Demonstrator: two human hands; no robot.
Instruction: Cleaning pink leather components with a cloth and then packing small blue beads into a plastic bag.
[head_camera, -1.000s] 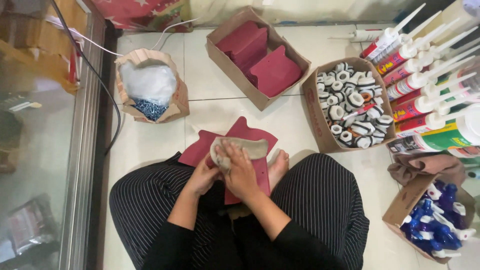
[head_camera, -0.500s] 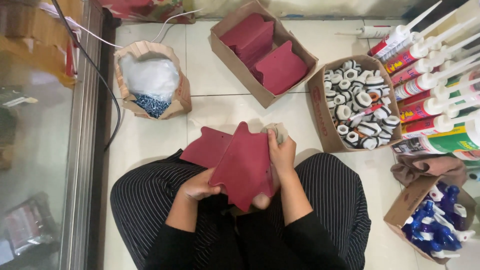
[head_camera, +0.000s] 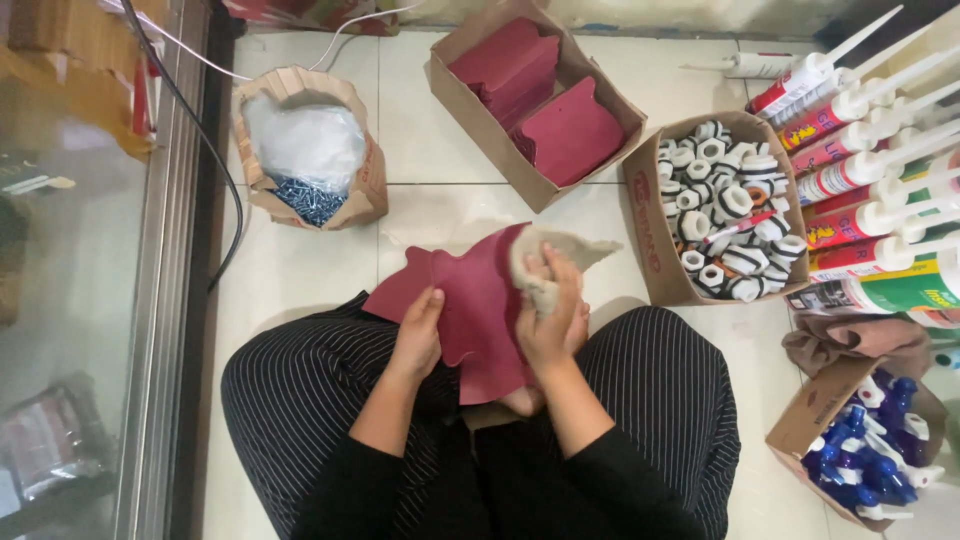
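Maroon card sheet (head_camera: 470, 315) lies across your lap, one piece. Your left hand (head_camera: 418, 335) pinches its lower edge with thumb on top; your right hand (head_camera: 550, 320) closes around one pale rag (head_camera: 545, 262), pressing it onto the sheet. Five cardboard boxes (head_camera: 655, 255) sit around you, two holding more maroon sheets.
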